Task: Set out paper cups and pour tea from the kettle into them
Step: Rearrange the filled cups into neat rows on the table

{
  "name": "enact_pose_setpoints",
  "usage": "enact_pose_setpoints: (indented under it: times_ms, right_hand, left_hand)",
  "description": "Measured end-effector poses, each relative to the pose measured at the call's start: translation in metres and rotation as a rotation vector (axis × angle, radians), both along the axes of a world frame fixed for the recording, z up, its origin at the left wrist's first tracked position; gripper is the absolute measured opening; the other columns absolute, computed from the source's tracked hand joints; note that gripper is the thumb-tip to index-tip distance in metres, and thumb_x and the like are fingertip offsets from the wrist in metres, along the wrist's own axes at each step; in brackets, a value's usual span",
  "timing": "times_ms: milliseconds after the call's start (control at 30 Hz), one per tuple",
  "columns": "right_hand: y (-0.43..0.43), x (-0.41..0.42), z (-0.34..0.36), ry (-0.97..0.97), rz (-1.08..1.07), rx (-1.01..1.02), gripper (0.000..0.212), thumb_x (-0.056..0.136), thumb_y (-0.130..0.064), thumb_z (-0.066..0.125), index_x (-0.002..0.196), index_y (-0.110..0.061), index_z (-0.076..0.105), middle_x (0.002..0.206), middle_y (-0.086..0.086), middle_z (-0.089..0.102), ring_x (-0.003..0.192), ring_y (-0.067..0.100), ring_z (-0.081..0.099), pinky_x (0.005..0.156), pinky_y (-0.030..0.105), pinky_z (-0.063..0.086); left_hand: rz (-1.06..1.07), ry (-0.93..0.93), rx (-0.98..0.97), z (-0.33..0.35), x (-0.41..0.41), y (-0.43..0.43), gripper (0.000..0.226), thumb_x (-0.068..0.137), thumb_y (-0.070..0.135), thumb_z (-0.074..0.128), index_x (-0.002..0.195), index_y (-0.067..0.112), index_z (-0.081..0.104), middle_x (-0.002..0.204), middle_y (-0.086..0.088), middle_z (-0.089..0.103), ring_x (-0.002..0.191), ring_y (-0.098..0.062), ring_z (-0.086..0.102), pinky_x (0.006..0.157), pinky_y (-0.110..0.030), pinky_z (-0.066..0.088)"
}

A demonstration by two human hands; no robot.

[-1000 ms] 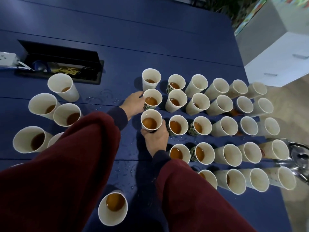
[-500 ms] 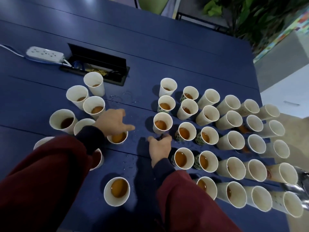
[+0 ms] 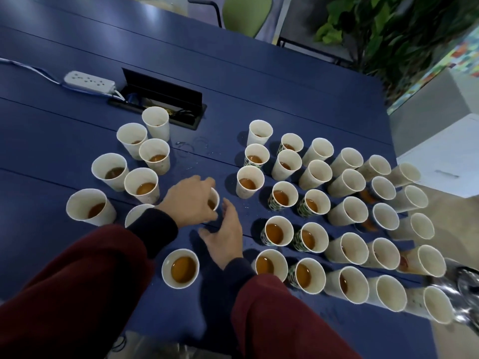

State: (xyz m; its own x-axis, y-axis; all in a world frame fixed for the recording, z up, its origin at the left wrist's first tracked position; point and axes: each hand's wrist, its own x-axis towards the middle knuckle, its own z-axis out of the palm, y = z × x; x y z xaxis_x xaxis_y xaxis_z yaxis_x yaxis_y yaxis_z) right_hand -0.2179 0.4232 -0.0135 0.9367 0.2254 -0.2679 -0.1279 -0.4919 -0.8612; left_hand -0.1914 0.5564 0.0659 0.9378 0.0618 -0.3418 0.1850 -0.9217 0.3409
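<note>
No word, brand or number can be read anywhere in this view. The green-and-dark print on some of the paper cups (image 3: 282, 198) is only a pattern, with no letters that can be made out. The white power strip (image 3: 89, 81) shows only its sockets. The coloured panel (image 3: 445, 60) at the far right is blurred patches of colour.

Person, two arms in view.
- Left sleeve (image 3: 77, 281): dark red, soft thick cloth, loose cut, broad folds along the forearm.
- Right sleeve (image 3: 280, 320): same dark red cloth, same loose cut, rounded fold near the wrist.
- Left cuff (image 3: 155, 226): dark navy, almost black, a close-fitting band showing beyond the red sleeve.
- Right cuff (image 3: 237, 274): matching dark navy band.
- Left hand (image 3: 190, 200), right hand (image 3: 224, 239): both bare.
</note>
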Motion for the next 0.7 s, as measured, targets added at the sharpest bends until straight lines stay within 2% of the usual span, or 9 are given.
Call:
enact_pose_setpoints:
  times_ms: [133, 200, 300, 367, 467, 567, 700]
  right_hand:
    - [-0.003, -0.013, -0.003, -0.097, -0.098, 0.074, 0.059, 0.073, -0.023, 0.082, 0.123, -0.033, 0.053, 0.116, -0.012, 0.064, 0.106, 0.006, 0.063, 0.09, 0.036, 0.055]
    - [-0.008, -0.015, -0.006, -0.127, -0.154, 0.062, 0.053, 0.073, -0.023, 0.082, 0.117, -0.033, 0.055, 0.111, -0.013, 0.065, 0.103, 0.008, 0.064, 0.088, 0.04, 0.056]
    - [-0.013, -0.016, -0.008, -0.128, -0.211, 0.048, 0.051, 0.075, -0.024, 0.084, 0.118, -0.027, 0.056, 0.111, -0.01, 0.067, 0.102, 0.012, 0.065, 0.089, 0.039, 0.055]
    - [-0.017, -0.014, -0.007, -0.136, -0.282, 0.063, 0.055, 0.077, -0.021, 0.084, 0.121, -0.021, 0.052, 0.111, -0.003, 0.068, 0.101, 0.018, 0.065, 0.087, 0.033, 0.052]
    - [-0.023, -0.011, -0.005, -0.17, -0.386, 0.103, 0.053, 0.077, -0.017, 0.085, 0.117, -0.012, 0.05, 0.106, 0.0, 0.066, 0.095, 0.019, 0.063, 0.081, 0.024, 0.044]
    - [-0.026, -0.011, -0.005, -0.197, -0.424, 0.131, 0.052, 0.075, -0.023, 0.088, 0.112, -0.014, 0.053, 0.107, -0.001, 0.065, 0.097, 0.017, 0.062, 0.084, 0.025, 0.047]
    - [-0.021, -0.006, -0.016, -0.27, -0.454, 0.041, 0.048, 0.072, -0.03, 0.09, 0.103, -0.018, 0.056, 0.106, 0.003, 0.053, 0.099, 0.018, 0.055, 0.091, 0.031, 0.046]
  left_hand:
    - [-0.03, 0.007, -0.061, 0.013, -0.01, -0.021, 0.049, 0.066, 0.056, 0.07, 0.101, 0.028, 0.05, 0.095, 0.004, 0.052, 0.093, -0.022, 0.057, 0.076, -0.038, 0.048]
    - [-0.04, 0.001, -0.099, 0.017, -0.016, -0.022, 0.061, 0.066, 0.065, 0.071, 0.112, 0.03, 0.051, 0.103, 0.006, 0.056, 0.098, -0.02, 0.057, 0.08, -0.038, 0.049]
    - [0.02, -0.025, -0.13, 0.023, -0.023, -0.013, 0.08, 0.07, 0.075, 0.067, 0.133, 0.029, 0.047, 0.121, 0.003, 0.057, 0.111, -0.021, 0.055, 0.091, -0.042, 0.049]
    - [0.073, -0.103, -0.047, 0.022, -0.025, 0.0, 0.077, 0.078, 0.068, 0.066, 0.138, 0.024, 0.047, 0.129, -0.005, 0.055, 0.119, -0.026, 0.053, 0.098, -0.046, 0.047]
    - [0.168, -0.235, 0.152, 0.015, -0.03, 0.027, 0.067, 0.084, 0.058, 0.066, 0.131, 0.014, 0.051, 0.127, -0.016, 0.053, 0.118, -0.035, 0.05, 0.096, -0.049, 0.046]
    - [0.237, -0.23, 0.336, 0.006, -0.037, 0.049, 0.068, 0.084, 0.055, 0.068, 0.13, 0.008, 0.05, 0.125, -0.022, 0.053, 0.112, -0.039, 0.052, 0.089, -0.049, 0.048]
    - [0.305, -0.22, 0.347, -0.008, -0.039, 0.07, 0.067, 0.083, 0.049, 0.071, 0.129, 0.006, 0.049, 0.123, -0.026, 0.054, 0.11, -0.044, 0.054, 0.085, -0.054, 0.05]
